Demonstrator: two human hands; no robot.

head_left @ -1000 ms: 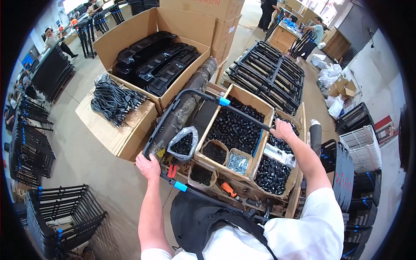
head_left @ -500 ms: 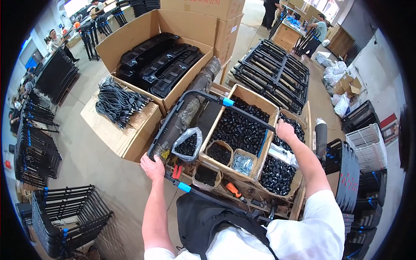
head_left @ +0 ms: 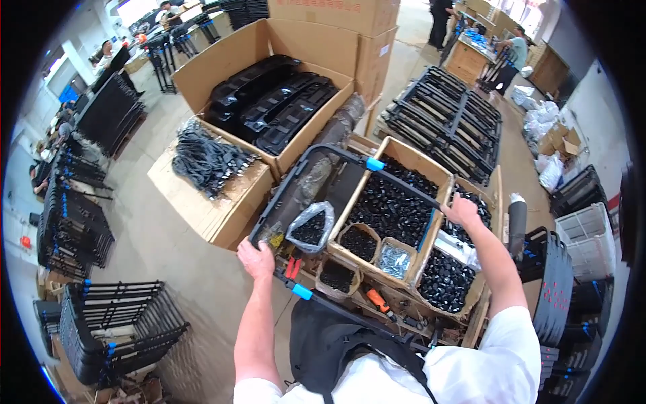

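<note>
Left hand grasps the black tube frame at its near-left corner. Frame lies across the parts bin, above the black fittings; can't tell if it's resting. Right hand clenches its far bar's right end. Reads as a two-handed positioning step; next move calls for even grip.

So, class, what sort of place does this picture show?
Probably a factory assembly area: a large brown cardboard box holds similar black moulded parts, many small glossy black pieces lie in an open tan box, and black tubular frames with blue bands stand stacked at lower left.
</note>
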